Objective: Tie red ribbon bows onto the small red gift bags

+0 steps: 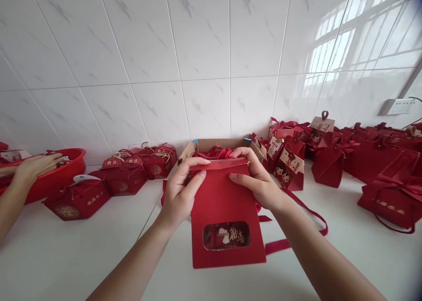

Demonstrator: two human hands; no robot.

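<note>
A red paper gift bag [227, 200] with a clear window near its lower edge is held up in front of me. My left hand [184, 186] grips its upper left corner, thumb on the near face and fingers behind the top flap. At the upper right corner my right hand [255, 178] pinches it the same way. The top edge is folded over and has a small hole in the middle. Behind the bag stands a cardboard box [217, 143] with dark red ribbon [214, 152] in it. More ribbon trails over the table to the right.
Red gift boxes [123, 178] line the wall on the left, and several red bags [329, 164] crowd the right. Far left, another person's hand [41, 165] reaches into a red plastic basin [70, 171]. A tiled wall [204, 107] bounds the white table [158, 252].
</note>
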